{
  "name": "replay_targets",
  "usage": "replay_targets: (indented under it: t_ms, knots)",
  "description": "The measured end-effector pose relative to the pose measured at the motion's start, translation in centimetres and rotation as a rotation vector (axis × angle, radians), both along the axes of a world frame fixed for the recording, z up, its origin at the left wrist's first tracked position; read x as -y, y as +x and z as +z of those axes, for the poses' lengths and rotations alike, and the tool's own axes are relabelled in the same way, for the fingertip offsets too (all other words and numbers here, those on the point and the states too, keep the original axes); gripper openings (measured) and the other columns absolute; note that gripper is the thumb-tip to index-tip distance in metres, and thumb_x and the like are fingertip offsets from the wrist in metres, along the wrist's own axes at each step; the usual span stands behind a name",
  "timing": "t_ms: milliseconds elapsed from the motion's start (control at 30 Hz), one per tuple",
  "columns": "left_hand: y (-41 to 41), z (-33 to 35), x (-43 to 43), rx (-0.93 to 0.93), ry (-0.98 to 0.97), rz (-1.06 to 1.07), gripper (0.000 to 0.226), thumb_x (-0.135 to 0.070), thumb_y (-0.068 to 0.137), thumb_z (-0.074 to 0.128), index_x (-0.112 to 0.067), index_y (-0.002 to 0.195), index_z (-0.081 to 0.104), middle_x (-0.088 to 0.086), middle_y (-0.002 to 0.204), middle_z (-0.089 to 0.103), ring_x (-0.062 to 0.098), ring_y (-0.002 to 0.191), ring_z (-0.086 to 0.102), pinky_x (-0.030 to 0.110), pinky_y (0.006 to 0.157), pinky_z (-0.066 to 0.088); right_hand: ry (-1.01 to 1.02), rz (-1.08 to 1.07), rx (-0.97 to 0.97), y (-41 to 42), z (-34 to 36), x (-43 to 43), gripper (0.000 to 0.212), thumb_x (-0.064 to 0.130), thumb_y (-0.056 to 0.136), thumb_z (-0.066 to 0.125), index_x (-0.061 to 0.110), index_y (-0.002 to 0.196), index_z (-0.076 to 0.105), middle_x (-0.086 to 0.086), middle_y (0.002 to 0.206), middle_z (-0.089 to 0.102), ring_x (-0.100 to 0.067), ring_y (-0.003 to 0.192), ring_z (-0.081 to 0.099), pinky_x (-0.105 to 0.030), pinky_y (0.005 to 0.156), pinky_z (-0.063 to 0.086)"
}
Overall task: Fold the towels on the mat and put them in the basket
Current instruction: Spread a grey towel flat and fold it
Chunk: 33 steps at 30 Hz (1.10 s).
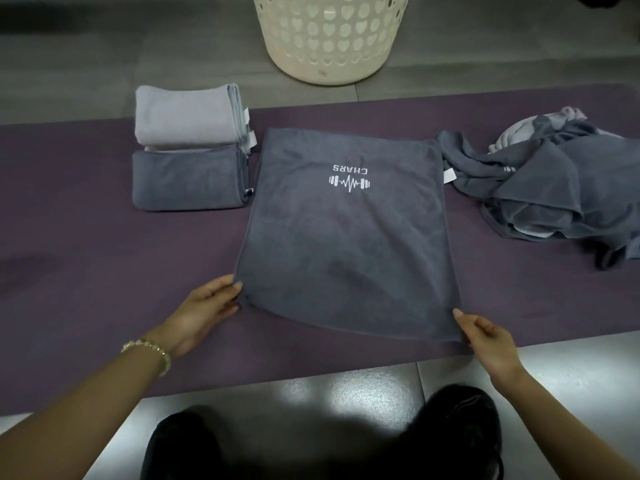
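Grey floor tiles point(86, 64) carry a purple mat point(104, 237), with a cream perforated basket point(329, 39) standing on the floor just beyond its far edge. A dark grey towel point(346, 254) lies spread flat at mid-mat, logo uppermost. To its left lie a light folded towel point(183, 112) and a dark folded towel point(187, 178); an unfolded heap point(554, 188) lies to its right. Assessment: folding of this towel is at its first fold, and nothing has yet gone to the basket. The left hand point(207, 306) pinches the near left corner, thumb and fingers point(235, 286) narrowly closed. The right hand point(488, 337) holds the near right corner likewise, though its under-fingers are hidden. The next move calls for both corners lifted evenly and carried to the far edge.
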<state>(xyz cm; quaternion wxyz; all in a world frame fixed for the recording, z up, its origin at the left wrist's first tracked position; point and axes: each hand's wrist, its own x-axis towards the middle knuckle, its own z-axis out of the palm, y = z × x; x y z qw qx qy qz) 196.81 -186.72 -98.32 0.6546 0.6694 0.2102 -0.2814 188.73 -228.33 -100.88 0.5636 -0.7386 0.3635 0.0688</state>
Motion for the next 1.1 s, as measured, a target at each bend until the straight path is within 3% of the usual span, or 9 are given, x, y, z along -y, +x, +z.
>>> replay_targets:
  t_ms: [67,200,400,533,633,767,867,967,1100]
  knots:
    - [0.4,0.6,0.0,-0.036,-0.134,0.045,0.031,-0.015,0.098,0.046,-0.019,0.127,0.056,-0.004,0.121,0.065,0.012,0.112,0.059,0.028,0.104,0.039,-0.002,0.020,-0.002,0.1,0.3,0.0,0.030,0.023,0.093,0.059,0.004,0.070,0.059,-0.002,0.066,0.059,-0.014,0.067,0.053,-0.013,0.061,0.043]
    - [1.2,1.3,-0.6,-0.057,-0.282,0.209,0.032,-0.012,0.100,0.038,-0.030,0.117,0.058,-0.016,0.105,0.070,0.000,0.091,0.067,0.023,0.093,0.043,-0.006,-0.038,0.053,0.6,1.3,0.0,0.035,0.018,0.095,0.056,0.009,0.062,0.051,-0.001,0.062,0.050,-0.003,0.055,0.050,-0.004,0.048,0.038]
    - [1.9,1.8,-1.4,-0.031,-0.363,0.123,0.037,-0.019,0.090,0.048,-0.030,0.124,0.056,-0.014,0.115,0.067,-0.001,0.076,0.063,0.014,0.069,0.047,0.056,-0.078,0.084,0.4,1.8,-0.3,0.027,0.019,0.096,0.055,0.011,0.070,0.058,0.000,0.071,0.056,-0.005,0.065,0.051,-0.005,0.054,0.043]
    - [2.1,0.9,-1.5,-0.050,-0.104,-0.097,0.031,-0.016,0.099,0.043,-0.016,0.127,0.056,-0.002,0.119,0.065,0.011,0.102,0.060,0.021,0.087,0.045,-0.010,-0.025,0.050,0.5,1.7,-0.5,0.033,0.020,0.094,0.057,0.008,0.064,0.053,0.002,0.058,0.048,-0.010,0.058,0.044,-0.018,0.061,0.036]
    - [1.3,-0.5,-1.3,-0.003,0.131,-0.095,0.028,-0.020,0.094,0.056,-0.014,0.121,0.060,-0.003,0.102,0.065,0.012,0.095,0.055,0.021,0.087,0.043,-0.021,0.033,0.001,0.8,1.3,-0.5,0.032,0.022,0.093,0.060,0.006,0.065,0.056,-0.001,0.057,0.046,-0.014,0.057,0.041,-0.022,0.060,0.036]
    - [-0.1,-1.7,-1.0,0.031,0.342,-0.162,0.020,-0.021,0.079,0.076,-0.024,0.094,0.063,-0.007,0.089,0.067,0.003,0.086,0.059,0.021,0.089,0.044,-0.013,0.069,-0.050,0.8,0.7,-0.2,0.026,0.024,0.089,0.065,-0.001,0.083,0.067,-0.007,0.069,0.053,-0.018,0.066,0.046,-0.024,0.065,0.040]
    - [-1.1,-2.6,-1.1,0.048,0.428,-0.187,0.018,-0.024,0.075,0.079,-0.024,0.085,0.064,-0.003,0.085,0.067,0.009,0.087,0.062,0.020,0.088,0.044,-0.009,0.063,-0.043,0.6,0.2,0.0,0.036,0.025,0.088,0.067,-0.011,0.086,0.064,-0.009,0.071,0.051,-0.018,0.066,0.046,-0.025,0.068,0.039]
    - [-1.4,-2.9,-0.9,0.120,0.432,-0.066,0.011,-0.022,0.076,0.078,-0.017,0.077,0.069,0.000,0.082,0.069,0.013,0.081,0.063,0.023,0.083,0.050,-0.018,0.053,-0.037,0.3,-0.2,0.1,0.039,0.023,0.088,0.066,-0.015,0.087,0.061,-0.011,0.069,0.048,-0.019,0.065,0.044,-0.025,0.068,0.039]
    - [-1.0,-1.9,0.2,0.145,0.255,0.088,0.012,-0.017,0.085,0.068,-0.007,0.092,0.071,0.002,0.081,0.065,0.011,0.077,0.059,0.011,0.064,0.052,-0.008,0.043,-0.027,0.3,-0.1,-0.1,0.027,0.024,0.088,0.066,0.000,0.076,0.065,-0.010,0.066,0.047,-0.020,0.067,0.044,-0.025,0.065,0.039]
